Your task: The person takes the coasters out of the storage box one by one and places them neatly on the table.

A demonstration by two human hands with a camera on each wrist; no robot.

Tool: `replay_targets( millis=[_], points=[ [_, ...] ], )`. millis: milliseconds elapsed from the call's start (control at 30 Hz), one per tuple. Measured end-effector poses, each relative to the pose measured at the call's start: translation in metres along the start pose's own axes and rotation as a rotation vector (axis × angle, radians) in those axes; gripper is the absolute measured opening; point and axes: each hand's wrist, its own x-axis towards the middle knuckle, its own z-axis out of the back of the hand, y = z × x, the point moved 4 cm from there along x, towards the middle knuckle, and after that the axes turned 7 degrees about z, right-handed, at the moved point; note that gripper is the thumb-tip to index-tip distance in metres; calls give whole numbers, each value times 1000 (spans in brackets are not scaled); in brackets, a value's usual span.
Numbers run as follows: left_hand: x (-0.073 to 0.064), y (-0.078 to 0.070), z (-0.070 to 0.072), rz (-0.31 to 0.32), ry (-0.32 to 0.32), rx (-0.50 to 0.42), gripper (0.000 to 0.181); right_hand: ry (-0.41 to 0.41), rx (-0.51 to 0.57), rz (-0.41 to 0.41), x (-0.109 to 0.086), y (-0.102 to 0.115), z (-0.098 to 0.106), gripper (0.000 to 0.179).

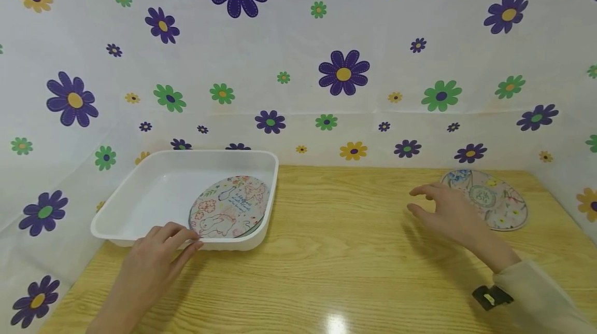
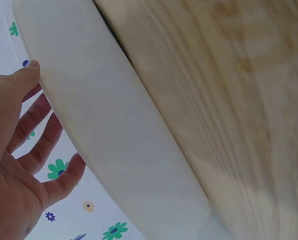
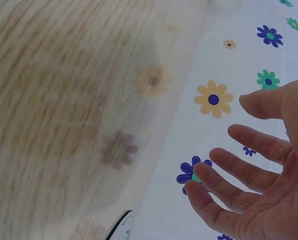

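My left hand (image 1: 160,253) pinches the front rim of a white plastic tub (image 1: 112,230); in the left wrist view, thumb and fingertips meet the edge of the tub's pale wall (image 2: 109,115). Inside the tub, at its right front, a flat round mat (image 1: 233,207) printed with a rabbit, flowers and blue lettering leans against the wall. On the right, my right hand (image 1: 448,214) hovers with fingers spread and nothing in them. It partly covers a second round mat (image 1: 506,202), floral with a green-lettered centre, lying on the table. The right wrist view catches this mat's dark edge (image 3: 120,225).
A light wood-grain table (image 1: 336,230) stretches between the tub and the second mat. White cloth (image 1: 289,38) with purple, green and yellow flowers hangs behind and along both sides. On the right forearm is a dark strap (image 1: 492,297) over a pale sleeve (image 1: 536,292).
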Motion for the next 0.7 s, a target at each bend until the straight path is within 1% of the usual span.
replay_targets(
  millis=[100, 167, 200, 267, 333, 367, 467, 500, 533, 667, 700],
  points=[
    [0, 0, -1, -11, -10, -3, 22, -6, 2, 5, -1, -1, -1, 35],
    [-2, 0, -1, -34, -32, -8, 13, -5, 9, 3, -2, -1, -2, 35],
    [-2, 0, 0, -46, -44, -11, 18, -5, 12, 3, -2, -1, -2, 35],
    [-4, 0, 0, -64, -62, -14, 39, -5, 16, 0, -2, -1, -3, 35],
    [-6, 0, 2, -70, -62, -20, 63, -9, 15, -1, -2, -1, -3, 34],
    [-7, 0, 2, -66, -53, -21, 69, -10, 13, -1, -2, -1, -3, 34],
    [-8, 0, 3, -47, -16, -21, 73, -16, 9, 0, -2, -1, -4, 34],
    [-8, 0, 3, -41, -2, -21, 73, -17, 10, 0, -2, -1, -4, 34],
    [-8, 0, 4, -33, 10, -20, 68, -16, 11, -1, -2, -2, -4, 34],
    [-9, 0, 3, -13, 48, -14, 28, -17, 12, 4, -3, -1, -4, 34],
    [-9, 0, 3, -9, 54, -11, 25, -19, 13, 7, -3, -1, -4, 34]
  ],
)
